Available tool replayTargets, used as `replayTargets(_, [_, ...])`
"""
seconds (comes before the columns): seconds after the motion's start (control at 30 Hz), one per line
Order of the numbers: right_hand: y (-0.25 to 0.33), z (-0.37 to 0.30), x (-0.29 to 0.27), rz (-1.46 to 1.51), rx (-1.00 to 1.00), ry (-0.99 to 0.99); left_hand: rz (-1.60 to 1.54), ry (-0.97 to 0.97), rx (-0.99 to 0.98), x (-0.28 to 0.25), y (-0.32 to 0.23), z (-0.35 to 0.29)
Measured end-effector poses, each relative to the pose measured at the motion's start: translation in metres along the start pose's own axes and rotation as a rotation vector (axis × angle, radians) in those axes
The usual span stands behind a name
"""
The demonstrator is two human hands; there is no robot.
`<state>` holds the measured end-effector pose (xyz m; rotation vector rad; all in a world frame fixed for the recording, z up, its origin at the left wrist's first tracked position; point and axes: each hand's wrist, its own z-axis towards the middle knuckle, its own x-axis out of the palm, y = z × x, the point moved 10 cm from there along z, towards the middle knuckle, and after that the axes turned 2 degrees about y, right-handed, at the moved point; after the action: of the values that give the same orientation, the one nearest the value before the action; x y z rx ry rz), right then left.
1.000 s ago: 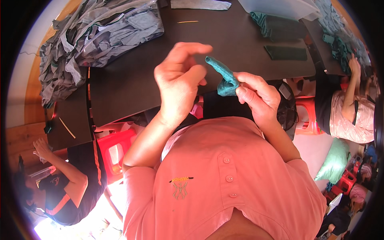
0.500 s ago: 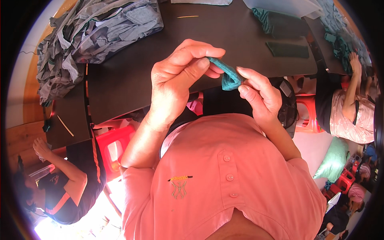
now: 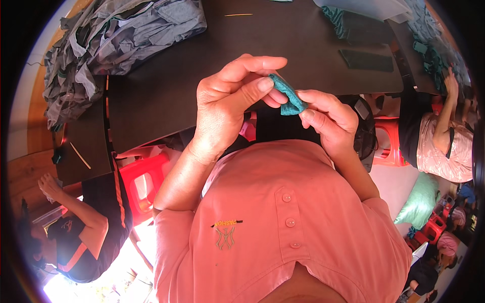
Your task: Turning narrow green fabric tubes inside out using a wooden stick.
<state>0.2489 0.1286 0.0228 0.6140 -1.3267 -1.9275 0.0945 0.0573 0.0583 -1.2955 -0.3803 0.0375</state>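
A small folded piece of teal velvety fabric (image 3: 289, 96) is held up between my two hands, above the near edge of the dark table. Its upper left end sits between the thumb and fingers of my left hand (image 3: 232, 93). At the lower right end, the thumb and index finger of my right hand (image 3: 331, 116) pinch it. The strip slants down to the right, wider and creased at its lower end. Parts of it are hidden behind my fingers.
On the dark table (image 3: 166, 101), a heap of grey fabric pieces (image 3: 141, 38) fills the far left. Dark green fabric stacks (image 3: 366, 59) lie at the right, near a translucent bin (image 3: 369, 7). Co-workers sit on both sides, beside red stools (image 3: 144, 184). A thin yellowish stick (image 3: 238, 14) lies far off.
My left hand has shifted slightly right, closer to my right hand. The teal fabric looks more bunched and shorter between them.
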Motion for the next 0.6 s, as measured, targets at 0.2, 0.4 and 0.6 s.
replayTargets(0.2, [0.014,0.002,0.001,-0.079,-0.119,-0.044,0.019,0.006,-0.006,0.001,0.000,0.000])
replayTargets(0.4, [0.021,0.002,0.002,-0.183,-0.163,-0.038,-0.014,-0.013,0.012,0.000,-0.002,-0.002])
replayTargets(0.6, [0.024,0.002,0.004,-0.197,-0.189,-0.033,0.074,-0.003,0.049,-0.002,-0.005,-0.004])
